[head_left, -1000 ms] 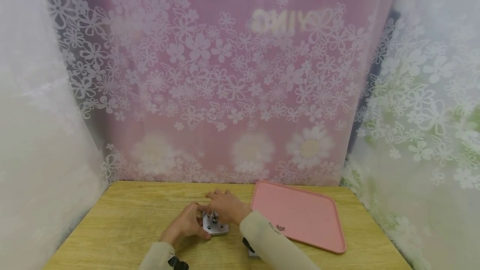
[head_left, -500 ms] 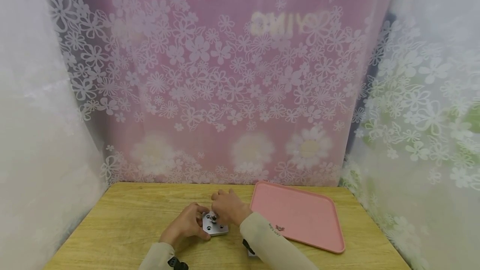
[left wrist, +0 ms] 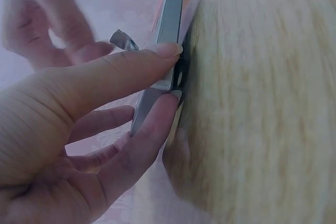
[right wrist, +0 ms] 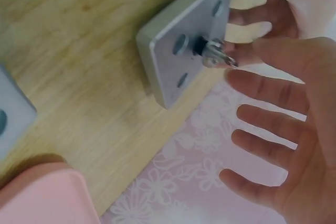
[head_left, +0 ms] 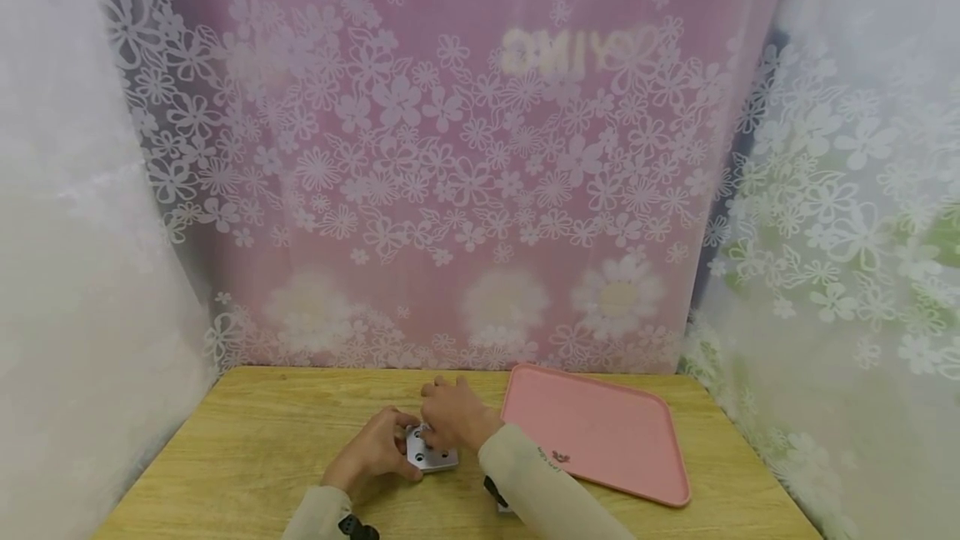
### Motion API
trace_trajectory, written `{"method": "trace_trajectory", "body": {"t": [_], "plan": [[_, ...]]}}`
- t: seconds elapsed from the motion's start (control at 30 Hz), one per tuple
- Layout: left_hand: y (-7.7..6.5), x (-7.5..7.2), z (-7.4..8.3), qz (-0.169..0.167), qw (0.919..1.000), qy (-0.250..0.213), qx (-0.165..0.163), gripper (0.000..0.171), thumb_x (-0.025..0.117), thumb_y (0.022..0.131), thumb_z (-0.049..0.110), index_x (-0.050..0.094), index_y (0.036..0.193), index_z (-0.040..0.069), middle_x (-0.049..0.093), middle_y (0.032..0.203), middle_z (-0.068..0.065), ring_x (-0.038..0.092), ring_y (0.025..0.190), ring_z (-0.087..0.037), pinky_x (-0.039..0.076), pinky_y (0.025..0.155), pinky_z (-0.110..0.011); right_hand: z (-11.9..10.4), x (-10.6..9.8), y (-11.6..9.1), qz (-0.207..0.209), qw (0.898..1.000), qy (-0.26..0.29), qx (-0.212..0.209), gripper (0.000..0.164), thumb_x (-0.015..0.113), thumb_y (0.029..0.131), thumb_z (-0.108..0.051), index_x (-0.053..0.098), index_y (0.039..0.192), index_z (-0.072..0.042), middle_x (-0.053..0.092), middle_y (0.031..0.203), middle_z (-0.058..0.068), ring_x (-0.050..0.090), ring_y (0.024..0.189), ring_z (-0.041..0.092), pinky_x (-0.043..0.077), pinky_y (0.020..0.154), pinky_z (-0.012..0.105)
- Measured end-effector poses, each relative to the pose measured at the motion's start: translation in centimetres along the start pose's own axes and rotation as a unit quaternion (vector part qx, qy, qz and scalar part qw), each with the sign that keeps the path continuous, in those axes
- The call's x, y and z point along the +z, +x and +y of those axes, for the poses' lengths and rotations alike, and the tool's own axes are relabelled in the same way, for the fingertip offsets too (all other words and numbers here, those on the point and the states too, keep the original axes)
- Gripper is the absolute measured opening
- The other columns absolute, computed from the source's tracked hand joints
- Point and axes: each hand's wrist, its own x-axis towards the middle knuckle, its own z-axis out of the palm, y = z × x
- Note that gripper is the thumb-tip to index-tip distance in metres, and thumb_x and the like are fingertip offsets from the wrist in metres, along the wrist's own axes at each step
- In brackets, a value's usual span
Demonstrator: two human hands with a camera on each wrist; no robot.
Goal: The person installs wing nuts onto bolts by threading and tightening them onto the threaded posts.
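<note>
A square silver metal plate with round holes lies low over the table, and my left hand grips it by its left edge, fingers and thumb on the rim. From a hole near the plate's middle rises a small shiny screw with a flat, wing-like head. My right hand is at this screw. In the right wrist view its thumb and index tips lie close to the head, the other fingers spread. The left wrist view shows the screw head just beside a right fingertip. Whether the plate touches the table is unclear.
On the wooden table a pink tray stands at the right, with a few small metal pieces near its front edge. Partly under my right forearm lies another silver block. Flowered curtains enclose the back and sides.
My right hand has shifted slightly right, and its fingers have changed position around the screw, now hiding most of it in the head view. The left hand keeps its grip on the plate.
</note>
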Motion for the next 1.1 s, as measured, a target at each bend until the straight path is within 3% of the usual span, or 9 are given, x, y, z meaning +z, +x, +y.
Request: {"method": "trace_trajectory", "body": {"t": [0.13,0.27,0.37,0.5,0.67,1.1], "plan": [[-0.1,0.1,-0.1,0.004,0.9999,0.006,0.007,0.078,0.099,0.059,0.005,0.065,0.129,-0.008,0.058,0.114,-0.017,0.063,0.087,-0.020,0.052,0.070,-0.026,0.4,-0.5,-0.2,0.011,0.999,0.034,-0.013,0.008,0.080,0.089,-0.034,0.072,0.092,-0.034,0.064,0.133,-0.011,0.058,0.119,0.013,0.052,0.100,0.045],[-0.2,0.0,-0.1,0.004,1.0000,0.006,0.000,0.076,0.099,0.060,0.006,0.066,0.127,-0.006,0.058,0.118,-0.017,0.063,0.088,-0.021,0.052,0.071,-0.028,0.6,-0.6,-0.2,0.000,0.998,0.052,-0.031,0.042,0.089,0.082,-0.024,0.071,0.115,-0.041,0.056,0.149,-0.009,0.054,0.133,0.016,0.053,0.102,0.045],[-0.2,0.0,-0.1,0.003,0.9999,0.009,-0.008,0.071,0.099,0.060,0.007,0.068,0.123,-0.005,0.059,0.116,-0.017,0.063,0.087,-0.021,0.052,0.071,-0.031,0.4,-0.5,-0.2,-0.017,0.997,0.065,-0.035,0.053,0.087,0.084,-0.016,0.069,0.124,-0.045,0.052,0.154,-0.007,0.052,0.139,0.018,0.052,0.105,0.047],[-0.2,0.0,0.0,0.001,0.9999,0.011,-0.011,0.066,0.099,0.061,0.009,0.070,0.119,-0.003,0.057,0.110,-0.015,0.061,0.086,-0.022,0.050,0.069,-0.031,0.2,-0.2,-0.1,-0.037,0.997,0.063,-0.033,0.055,0.086,0.084,-0.017,0.068,0.126,-0.048,0.048,0.157,-0.007,0.049,0.142,0.018,0.050,0.109,0.047],[0.0,-0.2,0.1,-0.003,0.9999,0.013,-0.002,0.064,0.099,0.062,0.008,0.071,0.118,-0.001,0.057,0.110,-0.015,0.061,0.087,-0.023,0.050,0.068,-0.029,0.0,0.0,0.1,-0.038,0.998,0.023,-0.035,0.048,0.088,0.083,-0.027,0.070,0.122,-0.048,0.049,0.156,-0.008,0.050,0.139,0.017,0.051,0.107,0.044],[0.0,-0.2,0.1,-0.009,0.9998,0.020,-0.003,0.080,0.100,0.061,0.010,0.066,0.132,-0.002,0.058,0.114,-0.014,0.060,0.088,-0.022,0.051,0.069,-0.031,-0.1,1.0,0.3,-0.038,0.999,0.020,-0.014,0.034,0.083,0.087,-0.037,0.072,0.118,-0.047,0.053,0.152,-0.010,0.052,0.134,0.014,0.050,0.105,0.043]]}}
